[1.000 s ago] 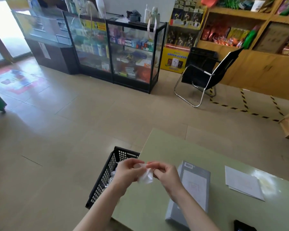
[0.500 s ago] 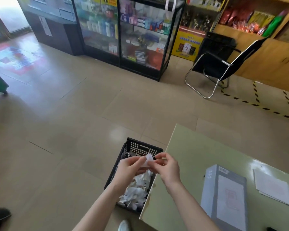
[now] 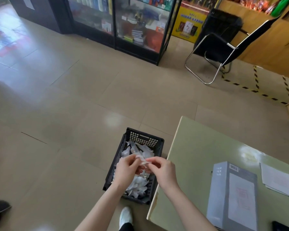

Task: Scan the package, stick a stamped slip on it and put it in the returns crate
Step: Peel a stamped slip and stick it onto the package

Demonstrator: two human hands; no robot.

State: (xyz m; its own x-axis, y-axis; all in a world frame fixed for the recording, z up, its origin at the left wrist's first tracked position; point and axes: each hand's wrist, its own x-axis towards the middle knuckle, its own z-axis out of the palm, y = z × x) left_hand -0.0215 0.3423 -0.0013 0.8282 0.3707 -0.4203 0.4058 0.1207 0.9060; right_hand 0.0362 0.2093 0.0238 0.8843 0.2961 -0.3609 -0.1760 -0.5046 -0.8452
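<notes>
A grey package (image 3: 232, 195) lies flat on the green table (image 3: 195, 147), with a white stamped slip (image 3: 241, 199) stuck on its top and a barcode near its far corner. Left of the table, a black plastic crate (image 3: 145, 139) stands on the floor, holding several crumpled white scraps. Above the crate, my left hand (image 3: 125, 170) and my right hand (image 3: 163, 170) pinch a small crumpled white scrap of paper (image 3: 143, 161) between their fingertips.
A stack of white slips (image 3: 277, 180) lies on the table right of the package. A dark device (image 3: 281, 227) shows at the bottom right edge. A black chair (image 3: 223, 47) and a glass display cabinet (image 3: 137, 24) stand across the tiled floor. My white shoe (image 3: 125, 215) is below the crate.
The view has swung left and down, bringing the whole crate into sight. Both hands have carried the white scrap from over the table edge to above the crate.
</notes>
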